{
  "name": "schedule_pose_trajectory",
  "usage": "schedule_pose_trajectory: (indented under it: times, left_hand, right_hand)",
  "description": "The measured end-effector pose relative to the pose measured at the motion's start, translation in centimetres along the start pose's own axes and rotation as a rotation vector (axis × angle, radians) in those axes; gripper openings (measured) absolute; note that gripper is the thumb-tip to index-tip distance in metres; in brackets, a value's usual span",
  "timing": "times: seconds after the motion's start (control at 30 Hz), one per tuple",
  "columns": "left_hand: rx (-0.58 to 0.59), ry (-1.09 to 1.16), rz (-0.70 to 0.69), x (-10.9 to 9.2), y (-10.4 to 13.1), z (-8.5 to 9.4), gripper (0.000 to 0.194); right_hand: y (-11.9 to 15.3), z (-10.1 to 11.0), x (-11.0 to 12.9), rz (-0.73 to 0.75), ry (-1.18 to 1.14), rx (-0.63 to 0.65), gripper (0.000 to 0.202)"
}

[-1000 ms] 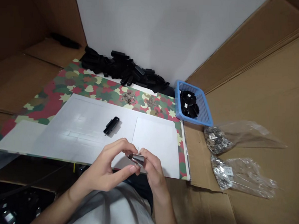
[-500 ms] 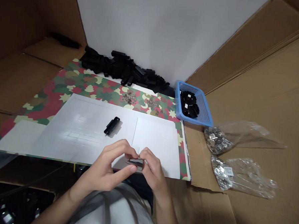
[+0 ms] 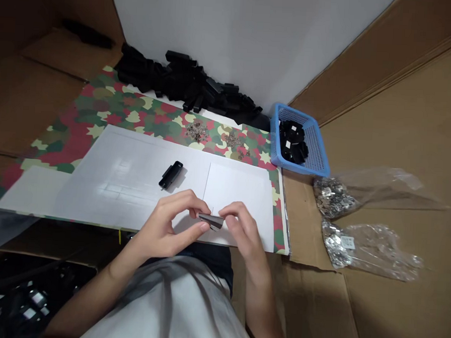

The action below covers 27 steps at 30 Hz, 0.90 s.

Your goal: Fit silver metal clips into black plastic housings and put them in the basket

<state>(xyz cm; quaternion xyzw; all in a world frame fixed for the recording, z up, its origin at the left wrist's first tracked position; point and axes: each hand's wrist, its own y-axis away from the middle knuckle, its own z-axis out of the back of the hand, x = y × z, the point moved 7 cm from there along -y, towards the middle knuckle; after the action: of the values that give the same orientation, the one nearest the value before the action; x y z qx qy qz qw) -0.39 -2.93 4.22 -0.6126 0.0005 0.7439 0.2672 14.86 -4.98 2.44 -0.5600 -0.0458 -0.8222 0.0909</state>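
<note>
A small dark plastic part (image 3: 215,226) with a greyish, light-catching face is held over the front edge of the white sheet. My left hand (image 3: 175,224) pinches its left end between thumb and fingers. At its right end are the thumb and bent forefinger of my right hand (image 3: 246,235), closed around the tip. Fingers partly cover the part, so its exact kind is unclear. Another black plastic housing (image 3: 171,175), long and narrow, lies tilted on the white sheet (image 3: 135,156) beyond my left hand.
Black plastic pieces (image 3: 180,81) are heaped along the wall. Two small piles of metal bits (image 3: 197,131) sit on the patterned cloth (image 3: 134,103). On the right stand a blue basket (image 3: 317,151) of black parts and two clear bags (image 3: 333,197) of metal pieces. More black parts (image 3: 18,299) lie lower left.
My view has tipped downward, so the table appears higher. The part has turned in my fingers and shows a lighter face. My right hand has shifted slightly outward to its end.
</note>
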Motion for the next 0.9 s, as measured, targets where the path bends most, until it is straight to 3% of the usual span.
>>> schedule_pose_trajectory:
  times: [0.07, 0.2, 0.37, 0.47, 0.57, 0.63, 0.7, 0.8, 0.9]
  left_hand:
    - [0.001, -0.002, 0.028, 0.2, -0.2, 0.0, 0.006]
    - [0.049, 0.003, 0.054, 0.0, -0.6, -0.7, 0.005]
    - [0.096, 0.032, 0.079, -0.2, -0.9, -1.7, 0.008]
    - [0.057, -0.015, 0.093, 0.7, -0.8, -0.8, 0.018]
    - [-0.124, -0.175, 0.127, 2.4, -0.3, 2.3, 0.025]
    - [-0.262, -0.348, 0.169, 3.5, 0.2, 4.7, 0.028]
    - [-0.325, -0.59, 0.219, 4.3, 0.5, 6.4, 0.035]
    - [-0.243, -0.891, 0.329, 5.5, 0.8, 6.9, 0.043]
    - [-0.145, -1.015, 0.4, 6.2, 0.8, 6.1, 0.046]
  right_hand:
    - [0.1, 0.4, 0.3, 0.055, 0.009, -0.028, 0.013]
    - [0.1, -0.1, 1.5, 0.18, 0.146, 0.066, 0.007]
    - [0.1, -0.4, 1.8, 0.159, 0.186, 0.155, 0.006]
    - [0.4, 1.0, 0.5, 0.116, 0.134, 0.096, 0.007]
    - [1.6, 5.1, -2.2, 0.08, 0.137, -0.156, 0.005]
    - [3.0, 9.2, -4.6, 0.027, 0.24, -0.371, 0.008]
    - [4.8, 13.6, -7.2, -0.077, 0.347, -0.574, 0.017]
    - [7.0, 18.8, -10.5, -0.243, 0.507, -0.721, 0.026]
    - [7.8, 21.6, -12.5, -0.353, 0.676, -0.77, 0.029]
